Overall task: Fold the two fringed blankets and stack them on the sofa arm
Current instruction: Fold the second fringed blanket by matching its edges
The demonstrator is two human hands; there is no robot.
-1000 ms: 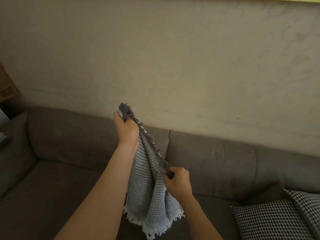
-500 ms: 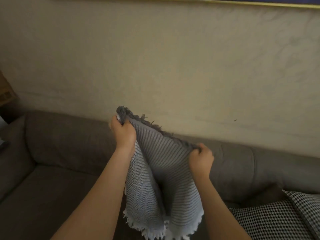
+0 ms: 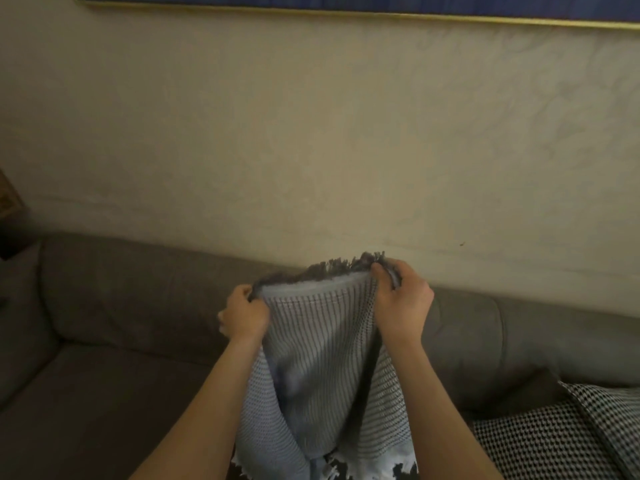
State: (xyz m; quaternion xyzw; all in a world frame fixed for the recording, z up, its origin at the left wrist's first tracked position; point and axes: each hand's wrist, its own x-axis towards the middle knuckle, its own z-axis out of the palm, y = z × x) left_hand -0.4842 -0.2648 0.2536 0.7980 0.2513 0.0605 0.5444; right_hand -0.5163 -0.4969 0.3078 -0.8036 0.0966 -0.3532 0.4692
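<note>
A grey-and-white striped fringed blanket (image 3: 318, 368) hangs in the air over the sofa seat. My left hand (image 3: 244, 315) grips its top left corner and my right hand (image 3: 403, 303) grips its top right corner, both along the dark fringed upper edge. The cloth hangs doubled between my forearms, with a white fringe at its lower end near the bottom of the view. A second black-and-white checked cloth (image 3: 554, 434) lies on the seat at the lower right; whether it is the other blanket, I cannot tell.
A grey-brown sofa (image 3: 121, 306) runs along a beige wall, with its left arm (image 3: 17, 323) at the far left. A gold-framed blue picture (image 3: 346, 5) hangs above. A cardboard box (image 3: 8, 199) shows at the left edge.
My right hand slid up and to the right along the fringed edge, spreading the blanket wide. My left hand dropped lower, so the top edge now runs almost level.
</note>
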